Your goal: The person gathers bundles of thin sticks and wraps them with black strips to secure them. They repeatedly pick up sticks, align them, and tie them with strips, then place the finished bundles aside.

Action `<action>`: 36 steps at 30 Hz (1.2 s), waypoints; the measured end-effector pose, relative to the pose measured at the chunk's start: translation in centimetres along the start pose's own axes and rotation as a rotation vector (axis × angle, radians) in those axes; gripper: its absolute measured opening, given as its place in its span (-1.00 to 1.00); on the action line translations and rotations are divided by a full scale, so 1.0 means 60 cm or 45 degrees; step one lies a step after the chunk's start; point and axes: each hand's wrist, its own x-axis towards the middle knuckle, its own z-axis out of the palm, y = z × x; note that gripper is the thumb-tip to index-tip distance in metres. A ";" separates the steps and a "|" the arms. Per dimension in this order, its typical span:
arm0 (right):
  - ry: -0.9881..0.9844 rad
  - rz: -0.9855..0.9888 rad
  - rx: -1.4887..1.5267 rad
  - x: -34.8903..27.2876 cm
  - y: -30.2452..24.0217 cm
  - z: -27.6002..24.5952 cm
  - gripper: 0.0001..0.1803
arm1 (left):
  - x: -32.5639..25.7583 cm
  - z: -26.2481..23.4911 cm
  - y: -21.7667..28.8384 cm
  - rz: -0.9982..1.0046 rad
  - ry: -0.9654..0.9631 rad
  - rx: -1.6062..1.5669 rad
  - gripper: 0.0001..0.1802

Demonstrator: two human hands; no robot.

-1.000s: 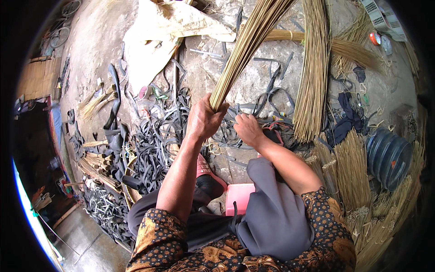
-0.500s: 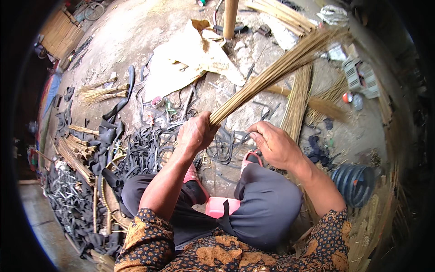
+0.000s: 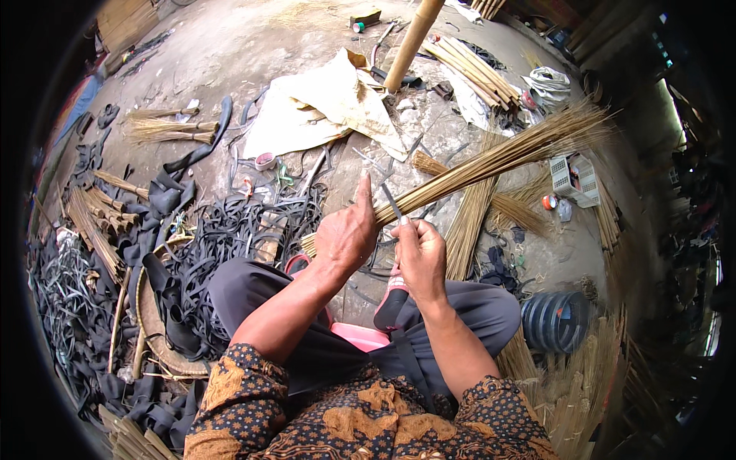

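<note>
A long bundle of thin brown broom sticks (image 3: 491,172) slants up to the right across my lap, its thin ends fanned out. Near its thick end my left hand (image 3: 345,234) is wrapped round it, the index finger stretched up. My right hand (image 3: 422,257), just to the right, pinches a dark rubber strip (image 3: 392,201) that lies against the bundle by my left hand. Whether the strip goes all the way round is hidden. A large tangle of black rubber strips (image 3: 249,230) lies on the floor beyond my left arm.
Short stick bundles (image 3: 172,129) lie at left, beside a round woven tray (image 3: 157,337). A pale sack (image 3: 307,103) and a bamboo post (image 3: 412,47) are ahead. To the right are a blue ribbed plastic container (image 3: 556,322), loose sticks and a light plastic basket (image 3: 575,180).
My right hand has come in toward the left hand, and a rubber strip now stretches from its fingers to the bundle. My left index finger has lifted. The view has shifted to the right.
</note>
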 end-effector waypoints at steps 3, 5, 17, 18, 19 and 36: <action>-0.014 0.020 -0.104 -0.001 -0.004 0.014 -0.65 | -0.012 0.003 -0.009 0.021 -0.016 0.009 -0.02; -0.037 0.074 -0.182 -0.002 -0.008 0.024 -0.63 | -0.019 0.007 -0.017 0.037 0.013 -0.017 -0.19; -0.472 0.061 -0.418 -0.051 0.000 -0.030 -0.64 | -0.025 -0.013 -0.078 -0.014 -0.052 -0.370 -0.72; -0.486 0.014 -0.609 -0.054 0.008 -0.044 -0.64 | -0.026 -0.021 -0.079 0.030 -0.087 -0.435 -0.71; -0.477 -0.223 -0.659 -0.056 0.018 -0.055 -0.64 | -0.029 -0.031 -0.078 0.062 -0.145 -0.501 -0.70; -0.643 -0.032 -1.842 0.007 -0.144 -0.054 -0.66 | -0.036 -0.007 -0.035 0.228 -0.276 -0.471 -0.61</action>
